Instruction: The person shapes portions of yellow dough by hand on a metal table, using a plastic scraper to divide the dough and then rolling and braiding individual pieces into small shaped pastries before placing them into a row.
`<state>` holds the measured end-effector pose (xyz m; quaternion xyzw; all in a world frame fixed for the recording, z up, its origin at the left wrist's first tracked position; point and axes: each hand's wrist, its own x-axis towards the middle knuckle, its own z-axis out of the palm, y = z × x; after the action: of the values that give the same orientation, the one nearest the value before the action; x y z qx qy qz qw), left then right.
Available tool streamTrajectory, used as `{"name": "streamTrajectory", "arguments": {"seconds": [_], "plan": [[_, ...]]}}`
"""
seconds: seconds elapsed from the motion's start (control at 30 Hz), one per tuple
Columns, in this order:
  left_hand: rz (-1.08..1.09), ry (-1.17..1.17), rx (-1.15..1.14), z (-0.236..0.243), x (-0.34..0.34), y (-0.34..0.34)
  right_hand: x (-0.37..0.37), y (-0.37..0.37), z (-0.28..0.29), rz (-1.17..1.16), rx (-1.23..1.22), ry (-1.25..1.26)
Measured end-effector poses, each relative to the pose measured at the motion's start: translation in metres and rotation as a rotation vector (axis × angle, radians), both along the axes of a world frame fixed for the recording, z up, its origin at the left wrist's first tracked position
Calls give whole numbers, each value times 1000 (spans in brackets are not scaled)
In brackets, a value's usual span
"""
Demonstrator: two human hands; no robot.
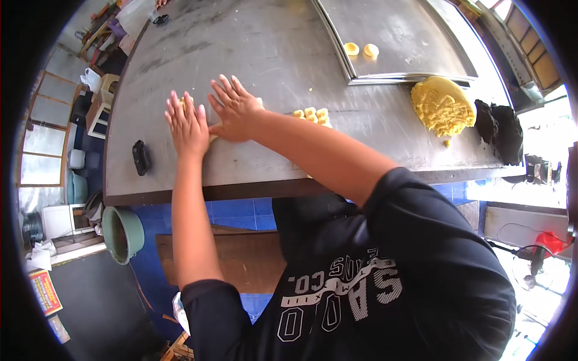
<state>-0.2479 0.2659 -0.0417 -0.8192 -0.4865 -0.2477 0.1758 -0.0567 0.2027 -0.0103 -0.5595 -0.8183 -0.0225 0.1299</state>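
Both palms down on the metal table [271, 162]. Left hand [188, 131]: flat, fingers long with narrow gaps, pinching nothing. Right hand [236, 114]: just beside it, fingers fanned wider, thumb reaching toward the left hand, also pinching nothing. Pale yellow dough [213, 138] peeks out by my right thumb; palms hide the rest, so can't tell its shape or how hard I'm pressing. Flat open hands likely spread pressure over the dough instead of digging into it.

Small dough pieces [313, 115] sit clustered right of my right hand, partly behind that forearm. Probably there for short reach, off the patch my hands cover. Big yellow dough lump [444, 108] lies farther right, torn-looking on the near side, a crumb just in front of it; seems parked there as bulk stock, out of the way. Black plastic bag [501, 129] is crumpled right beside the lump, at the table's right end; maybe its wrapping, can't confirm.

Metal tray [409, 33] lies toward the far right side, with two round dough pieces [361, 50] near its left edge, next to each other. Looks like shaped ones go apart from the loose cluster; the raised rim would keep them in. Small black device [141, 157] rests left of my left hand, apart from the dough, presumably to stay clean. Green tub [123, 234] stands below the table's near left corner.
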Motion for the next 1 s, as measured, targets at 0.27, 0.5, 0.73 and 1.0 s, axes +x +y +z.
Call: {"name": "streamTrajectory", "arguments": {"seconds": [0.27,0.5,0.73,1.0], "plan": [[-500,31,-564,4,9,-142,20,-138,-26,98,-70,17],[-151,131,-448,5,41,-96,40,-64,-30,82,-97,-141],[-206,187,-320,-14,-6,-42,-8,-86,-19,-199,-140,-148],[-408,30,-291,17,29,-143,57,-117,0,15,-10,-109]]}}
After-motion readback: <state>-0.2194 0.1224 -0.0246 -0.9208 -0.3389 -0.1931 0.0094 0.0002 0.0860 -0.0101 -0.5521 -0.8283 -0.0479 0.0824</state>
